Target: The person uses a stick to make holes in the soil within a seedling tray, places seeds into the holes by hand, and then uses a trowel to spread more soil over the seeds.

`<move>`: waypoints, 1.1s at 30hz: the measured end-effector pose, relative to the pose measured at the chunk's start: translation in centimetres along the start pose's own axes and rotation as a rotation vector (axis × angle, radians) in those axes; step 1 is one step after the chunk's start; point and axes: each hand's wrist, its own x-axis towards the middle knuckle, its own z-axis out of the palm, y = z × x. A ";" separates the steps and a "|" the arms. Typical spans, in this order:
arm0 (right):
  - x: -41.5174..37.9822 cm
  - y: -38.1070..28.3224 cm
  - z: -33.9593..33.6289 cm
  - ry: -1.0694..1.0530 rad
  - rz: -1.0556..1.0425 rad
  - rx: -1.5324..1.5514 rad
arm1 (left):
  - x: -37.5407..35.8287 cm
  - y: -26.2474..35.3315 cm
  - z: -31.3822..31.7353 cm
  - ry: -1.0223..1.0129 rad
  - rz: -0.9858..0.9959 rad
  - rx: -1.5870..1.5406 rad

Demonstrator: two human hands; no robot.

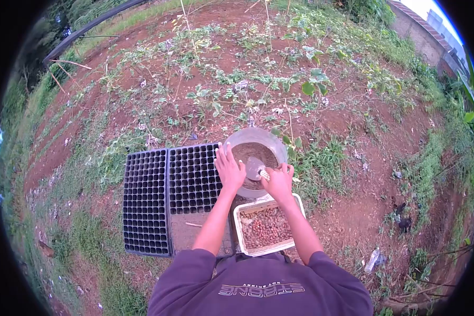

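My left hand has its fingers spread on the left rim of a round grey basin that holds brown soil. In my right hand is the pale handle of a scoop, its rounded blade on the soil inside the basin. Just below the basin, a cream rectangular basket contains many small reddish-brown pieces. To the left are two black cell trays: the outer one shows open cells, and the nearer one has open cells above and soil over its lower part.
A small stick lies on the soil-covered part of the nearer tray. Leafy plants and thin stakes stand beyond the basin. A clear plastic bottle lies on the ground at the lower right. A wall stands at the upper right.
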 end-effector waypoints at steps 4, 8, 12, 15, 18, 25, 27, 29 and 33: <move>2.1 0.2 -3.2 -0.060 -0.049 -0.095 | -0.1 0.1 0.3 -0.017 -0.058 0.071; 3.7 0.1 -2.5 -0.145 -0.075 -0.142 | 0.0 0.0 0.6 -0.063 -0.069 0.119; 3.5 1.4 1.4 -0.073 -0.037 -0.044 | 0.0 -0.3 0.5 -0.082 -0.053 0.149; 2.8 1.9 0.4 -0.065 -0.019 0.085 | 0.1 -0.5 0.5 -0.080 -0.050 0.162; 2.4 1.1 -0.2 -0.036 0.102 0.185 | 0.0 -0.1 0.3 -0.069 -0.042 0.138; 1.6 1.7 1.9 0.031 0.035 0.202 | -0.2 -0.7 0.3 -0.084 -0.002 0.159; 1.0 2.0 1.3 0.149 -0.118 0.180 | -0.2 -0.8 0.4 -0.063 0.020 0.154; 1.3 1.8 1.6 0.185 -0.143 0.121 | -0.2 -0.3 0.2 -0.080 -0.017 0.124; 1.9 1.6 2.2 0.178 -0.109 0.152 | -0.2 0.1 0.2 -0.083 -0.003 0.171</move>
